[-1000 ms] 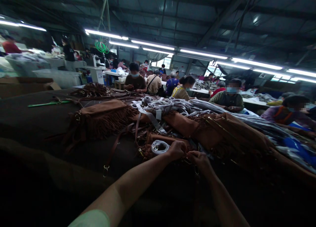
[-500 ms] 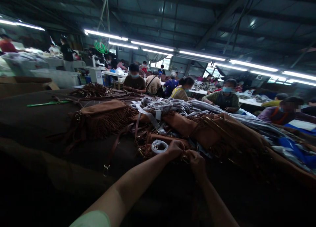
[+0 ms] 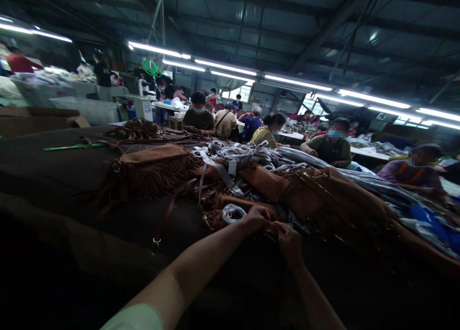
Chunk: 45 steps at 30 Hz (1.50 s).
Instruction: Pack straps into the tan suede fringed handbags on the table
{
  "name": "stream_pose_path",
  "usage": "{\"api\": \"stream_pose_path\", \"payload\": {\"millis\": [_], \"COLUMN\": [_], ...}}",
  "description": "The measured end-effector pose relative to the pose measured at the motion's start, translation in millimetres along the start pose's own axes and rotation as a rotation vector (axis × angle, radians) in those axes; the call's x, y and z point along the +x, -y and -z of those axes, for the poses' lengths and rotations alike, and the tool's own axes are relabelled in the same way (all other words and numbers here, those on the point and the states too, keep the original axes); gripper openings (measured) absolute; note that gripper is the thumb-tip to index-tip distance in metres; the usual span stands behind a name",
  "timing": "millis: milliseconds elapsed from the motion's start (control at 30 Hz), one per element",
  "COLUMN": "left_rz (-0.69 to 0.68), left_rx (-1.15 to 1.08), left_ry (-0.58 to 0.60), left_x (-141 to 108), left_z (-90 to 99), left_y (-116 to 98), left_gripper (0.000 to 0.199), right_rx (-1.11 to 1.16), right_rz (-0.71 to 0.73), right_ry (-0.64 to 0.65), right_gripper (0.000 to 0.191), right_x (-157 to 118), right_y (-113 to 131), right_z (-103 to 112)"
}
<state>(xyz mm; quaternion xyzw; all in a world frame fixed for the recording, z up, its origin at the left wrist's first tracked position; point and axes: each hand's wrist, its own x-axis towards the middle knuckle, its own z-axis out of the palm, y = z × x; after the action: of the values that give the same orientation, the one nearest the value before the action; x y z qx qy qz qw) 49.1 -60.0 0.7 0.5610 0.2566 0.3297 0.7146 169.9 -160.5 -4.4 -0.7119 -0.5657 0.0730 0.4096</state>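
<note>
My left hand is closed in a pinch at the right end of a small brown fringed bag. Close beside it, my right hand pinches too, its fingertips almost meeting the left ones. Whatever lies between the fingers is too small and dark to name. A coiled strap in pale wrapping rests on the bag, just left of my left hand. Brown bags with gold zips lie to the right, and another fringed bag sits to the left.
Wrapped grey straps are heaped behind the bags. A brown strap with a metal clip trails over the dark table. A green strip and a cardboard box are at the left. Several people sit at tables beyond.
The view has shifted slightly, moving the background a little to the right. Both hands remain at the small bag with nearly the same pinch. A seated person's arm at the back is now raised.
</note>
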Motion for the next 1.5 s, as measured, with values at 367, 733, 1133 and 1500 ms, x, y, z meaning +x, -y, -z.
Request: {"api": "stream_pose_path", "payload": {"millis": [367, 733, 1133, 1500], "left_rz": [-0.28, -0.369, -0.488, -0.415], "left_rx": [0.838, 1.475, 1.345, 1.622], "left_ry": [-0.153, -0.153, -0.348, -0.152], "left_x": [-37.1, -96.1, -110.5, -51.2], "left_z": [21.4, 63.9, 61.6, 49.1], "left_y": [-51.8, -63.0, -52.5, -83.4], "left_gripper": [0.022, 0.014, 0.045, 0.022], "right_rx": [-0.048, -0.408, -0.154, 0.052], "right_rz": [0.068, 0.525, 0.607, 0.881], "right_ry": [0.001, 0.024, -0.136, 0.518], "right_gripper": [0.035, 0.036, 0.031, 0.033], "right_x": [-3.9, -12.0, -14.9, -53.1], "right_y": [11.3, 78.9, 56.4, 49.8], "right_z": [3.4, -5.6, 8.9, 8.2]}}
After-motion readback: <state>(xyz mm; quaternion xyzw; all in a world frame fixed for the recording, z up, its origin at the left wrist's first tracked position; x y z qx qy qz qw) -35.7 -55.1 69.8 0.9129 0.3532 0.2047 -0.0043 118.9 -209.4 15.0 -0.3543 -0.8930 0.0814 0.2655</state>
